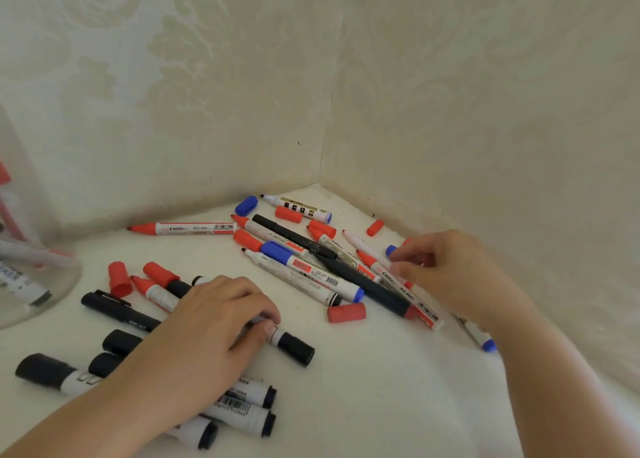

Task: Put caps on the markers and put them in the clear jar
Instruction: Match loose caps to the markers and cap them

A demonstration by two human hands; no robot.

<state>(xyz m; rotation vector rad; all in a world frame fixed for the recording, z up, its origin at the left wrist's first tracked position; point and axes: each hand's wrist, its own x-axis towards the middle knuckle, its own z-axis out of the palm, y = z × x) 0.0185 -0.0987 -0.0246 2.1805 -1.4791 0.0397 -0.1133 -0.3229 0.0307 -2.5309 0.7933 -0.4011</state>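
Head view: my left hand (221, 322) curled over black-capped marker (289, 342) on white surface (398, 388), thumb and fingertips pinching its barrel. My right hand (446, 270) reaching into marker pile (311, 260) near wall corner, fingertips curled at blue cap (392, 250); cannot tell if it grips. Loose red cap (346, 312) between hands. Clear jar (31, 249) at far left edge, some markers inside. Capped black markers (242, 409) under left wrist.

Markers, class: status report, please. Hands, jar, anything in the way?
Left hand grips a black-capped marker. Right hand pinches a blue cap at the pile. Clear jar far left, some markers inside. Loose red cap between the hands.
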